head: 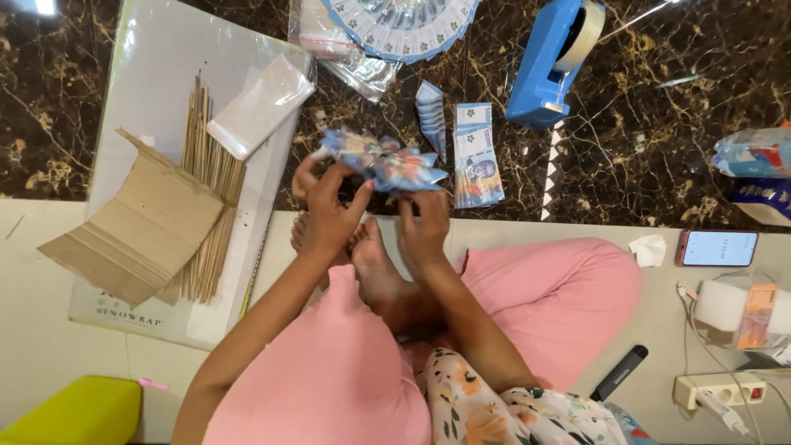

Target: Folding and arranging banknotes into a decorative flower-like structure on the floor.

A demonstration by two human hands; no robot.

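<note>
- The folded banknote bundle (383, 163) sits just above frame centre, held over the person's bare feet, at the edge where pale floor meets dark marble.
- It looks pleated, blue with pink and white patches, its ends splayed in creased points towards 9 and 3 o'clock.
- The left hand (329, 210) pinches the bundle's left part from below, thumb up against it.
- The right hand (424, 222) grips the right part, fingers curled beneath.
- At 3 o'clock from the bundle lies a flat stack of banknotes (476, 156); at 1 o'clock stands a blue tape dispenser (548, 62).
- At 9 o'clock lie bamboo sticks (210, 189) and a cardboard piece (136, 227).
</note>
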